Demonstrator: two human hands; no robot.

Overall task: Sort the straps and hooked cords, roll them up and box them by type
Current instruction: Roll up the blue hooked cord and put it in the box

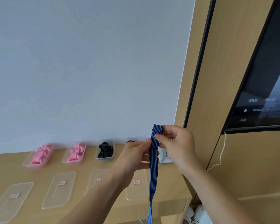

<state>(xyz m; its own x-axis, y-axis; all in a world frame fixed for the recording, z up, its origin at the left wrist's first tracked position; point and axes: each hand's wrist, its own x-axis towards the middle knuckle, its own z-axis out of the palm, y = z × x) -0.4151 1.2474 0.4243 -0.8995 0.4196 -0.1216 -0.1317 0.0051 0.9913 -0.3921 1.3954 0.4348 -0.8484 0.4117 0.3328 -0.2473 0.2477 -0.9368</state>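
1. Head view: a flat blue elastic strap with dark stripes [152,160] is held up above the light wooden table [168,180], its top end folded over and its long tail hanging straight down past the table's near edge.
2. Left hand [134,156] pinches the strap from the left, thumb and fingertips on the band just below the fold.
3. Right hand [176,143] grips the folded top, thumb pressed on the front, fingers curled behind.
4. Along the far edge by the white wall stand clear plastic boxes: two with rolled pink straps [40,155] [75,152], one with black straps [105,150], and a fourth mostly hidden behind the hands.
5. Four clear labelled lids [59,190] lie nearer on the table.
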